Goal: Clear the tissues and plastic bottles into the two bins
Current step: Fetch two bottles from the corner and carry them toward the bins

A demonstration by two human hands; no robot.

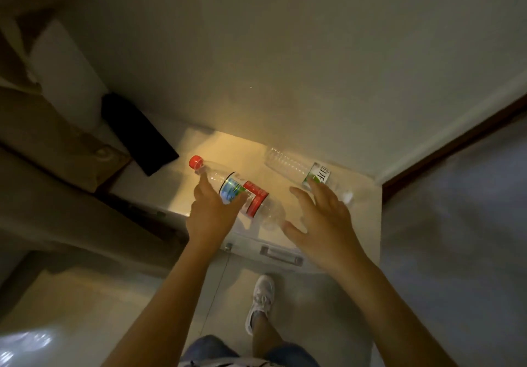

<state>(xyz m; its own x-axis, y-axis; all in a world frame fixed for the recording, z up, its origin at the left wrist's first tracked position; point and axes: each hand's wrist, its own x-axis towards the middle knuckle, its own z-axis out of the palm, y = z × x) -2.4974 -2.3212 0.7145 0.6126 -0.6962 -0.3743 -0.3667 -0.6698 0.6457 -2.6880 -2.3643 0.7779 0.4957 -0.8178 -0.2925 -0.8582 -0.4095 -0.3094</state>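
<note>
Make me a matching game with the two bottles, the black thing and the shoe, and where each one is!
Things:
1. red-capped bottle
2. green-labelled bottle
3. black flat object
4. white shoe

Places:
A. on the floor
B. gripped by the left hand
C. lying under the right hand's fingertips
D. at the nightstand's left edge

Pairs: 1-B, 2-C, 3-D, 4-A

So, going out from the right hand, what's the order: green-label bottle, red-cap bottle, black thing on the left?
1. Green-label bottle, under the right hand's fingers.
2. Red-cap bottle, just left, in the left hand.
3. Black object, far left by the wall.
</note>
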